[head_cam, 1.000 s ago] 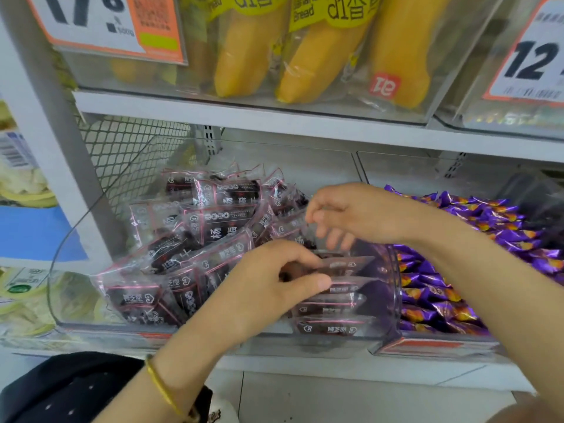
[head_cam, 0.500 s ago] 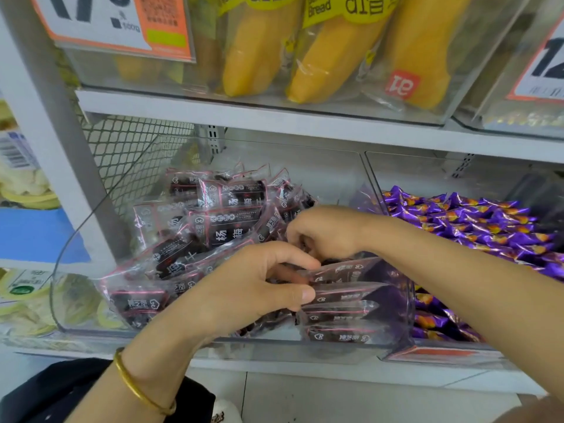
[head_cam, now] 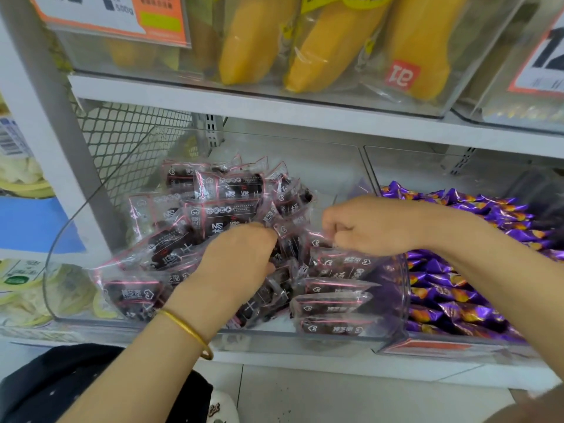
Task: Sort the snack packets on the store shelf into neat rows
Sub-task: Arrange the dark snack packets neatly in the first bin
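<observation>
Several dark snack packets [head_cam: 225, 190] with pink edges lie heaped in a clear plastic bin [head_cam: 70, 227] on the middle shelf. At the bin's right front, a few packets [head_cam: 332, 303] lie stacked flat in a row. My left hand [head_cam: 235, 264], with a gold bangle on its wrist, reaches into the heap with fingers curled among the packets. My right hand [head_cam: 366, 227] pinches the top edge of a packet [head_cam: 335, 264] above the stacked row.
A second bin to the right holds purple candy wrappers [head_cam: 457, 300]. The shelf above [head_cam: 274, 102] carries yellow bread packs [head_cam: 329, 44] in clear bins with price labels. A wire mesh panel [head_cam: 122, 138] and a white upright close the left side.
My left hand has moved up and deeper into the heap, off the stacked row. My right hand has shifted right and now pinches a packet above the stack.
</observation>
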Available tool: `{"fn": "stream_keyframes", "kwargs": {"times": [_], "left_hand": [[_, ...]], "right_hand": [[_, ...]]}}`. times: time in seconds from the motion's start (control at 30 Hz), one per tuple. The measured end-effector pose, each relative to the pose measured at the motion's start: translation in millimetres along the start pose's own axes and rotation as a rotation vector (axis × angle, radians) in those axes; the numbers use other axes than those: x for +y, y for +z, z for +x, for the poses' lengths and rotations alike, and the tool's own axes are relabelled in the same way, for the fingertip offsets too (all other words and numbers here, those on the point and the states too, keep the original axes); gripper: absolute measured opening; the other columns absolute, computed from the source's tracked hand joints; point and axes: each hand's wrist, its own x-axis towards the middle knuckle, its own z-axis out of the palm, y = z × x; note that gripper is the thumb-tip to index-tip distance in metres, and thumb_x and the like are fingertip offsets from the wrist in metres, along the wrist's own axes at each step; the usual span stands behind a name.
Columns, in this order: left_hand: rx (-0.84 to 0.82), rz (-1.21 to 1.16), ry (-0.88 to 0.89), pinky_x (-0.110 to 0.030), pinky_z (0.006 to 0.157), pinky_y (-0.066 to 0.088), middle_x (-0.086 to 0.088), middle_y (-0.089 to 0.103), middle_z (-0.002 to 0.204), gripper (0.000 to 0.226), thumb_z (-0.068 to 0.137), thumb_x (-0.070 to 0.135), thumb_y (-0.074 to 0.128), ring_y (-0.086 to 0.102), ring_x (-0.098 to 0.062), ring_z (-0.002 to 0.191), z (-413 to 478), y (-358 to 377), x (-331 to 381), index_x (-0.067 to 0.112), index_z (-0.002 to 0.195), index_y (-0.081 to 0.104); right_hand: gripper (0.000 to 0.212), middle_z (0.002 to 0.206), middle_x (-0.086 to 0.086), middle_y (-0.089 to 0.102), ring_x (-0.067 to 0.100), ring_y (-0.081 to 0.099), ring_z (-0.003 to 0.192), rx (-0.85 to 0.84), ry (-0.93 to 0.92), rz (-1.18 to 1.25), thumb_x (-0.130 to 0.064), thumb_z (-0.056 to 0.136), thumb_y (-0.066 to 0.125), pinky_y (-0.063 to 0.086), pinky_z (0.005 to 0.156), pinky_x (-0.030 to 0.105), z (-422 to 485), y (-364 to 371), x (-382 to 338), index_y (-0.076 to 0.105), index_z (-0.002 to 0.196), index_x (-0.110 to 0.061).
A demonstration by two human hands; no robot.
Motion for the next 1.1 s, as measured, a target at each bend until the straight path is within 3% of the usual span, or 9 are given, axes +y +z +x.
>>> {"fn": "stream_keyframes", "kwargs": {"times": [0.17,0.27,0.37,0.43,0.6,0.83,1.0,1.07,1.1], "left_hand": [[-0.068,0.298,-0.033,-0.027,0.047,0.026,0.005,0.041,0.066,0.023,0.091,0.020,0.058,0.044,-0.016,0.059,10,-4,20,0.015,0.074,0.044],[-0.074,0.318,-0.018,-0.026,0.044,0.022,0.005,0.040,0.060,0.030,0.090,0.014,0.057,0.038,-0.014,0.052,16,1,22,0.017,0.064,0.041],[-0.086,0.203,-0.014,-0.029,0.054,0.035,0.005,0.059,0.080,0.004,0.089,0.020,0.061,0.057,-0.019,0.075,17,3,15,0.018,0.085,0.061],[-0.079,0.112,-0.035,-0.032,0.065,0.043,0.004,0.064,0.095,0.008,0.088,0.024,0.063,0.058,-0.021,0.092,16,3,11,0.021,0.095,0.063],[-0.066,-0.107,-0.089,-0.034,0.081,0.050,0.010,0.062,0.098,0.011,0.085,0.031,0.066,0.052,-0.015,0.101,10,-5,0,0.030,0.080,0.056],[-0.061,-0.377,-0.111,-0.040,0.086,0.051,0.017,0.062,0.084,0.017,0.084,0.024,0.067,0.061,-0.010,0.087,7,-20,-19,0.028,0.069,0.061],[-0.022,-0.461,-0.110,-0.039,0.083,0.053,0.012,0.065,0.082,0.021,0.086,0.015,0.066,0.063,-0.011,0.082,5,-22,-22,0.024,0.067,0.062],[0.019,-0.422,-0.088,-0.037,0.081,0.053,0.015,0.061,0.079,0.022,0.087,0.015,0.063,0.060,-0.009,0.080,4,-22,-21,0.024,0.068,0.059],[0.039,-0.370,-0.080,-0.036,0.079,0.052,0.017,0.059,0.078,0.022,0.089,0.016,0.060,0.058,-0.008,0.079,3,-20,-20,0.026,0.069,0.057]], "right_hand": [[0.048,0.081,0.026,0.053,0.019,0.042,0.064,0.047,0.042,0.061,-0.030,0.100,0.030,0.045,0.068,0.035,3,-6,-3,0.059,0.092,0.007],[0.028,0.091,0.013,0.059,0.010,0.048,0.055,0.126,0.067,0.045,-0.023,0.098,0.045,0.042,0.054,0.020,22,-5,1,0.049,0.117,-0.003],[0.063,0.127,0.013,0.050,0.020,0.058,0.095,0.109,0.040,-0.024,-0.014,0.092,0.057,0.050,0.080,0.031,43,4,5,0.023,0.145,-0.014],[0.060,0.136,0.011,0.045,0.025,0.050,0.117,0.111,0.027,-0.073,-0.016,0.092,0.057,0.043,0.098,0.037,52,10,7,0.028,0.144,-0.016],[0.011,0.099,0.001,0.048,0.023,0.053,0.096,0.206,0.062,-0.161,-0.027,0.093,0.054,0.040,0.074,0.029,44,14,9,0.056,0.094,-0.016],[0.037,0.064,-0.003,0.042,0.022,0.047,0.070,0.348,0.017,-0.476,-0.010,0.090,0.053,0.033,0.068,0.028,20,16,16,0.031,0.061,-0.019],[0.025,0.061,-0.004,0.038,0.014,0.038,0.055,0.324,-0.028,-0.426,-0.002,0.089,0.045,0.023,0.050,0.023,13,16,18,0.037,0.072,-0.019],[0.008,0.073,-0.006,0.050,0.017,0.050,0.071,0.273,-0.061,-0.323,-0.021,0.097,0.041,0.038,0.063,0.026,10,15,17,0.049,0.096,-0.019],[0.025,0.083,-0.004,0.056,0.017,0.054,0.081,0.226,-0.065,-0.244,-0.035,0.098,0.034,0.043,0.075,0.030,8,13,14,0.052,0.103,-0.019]]}}
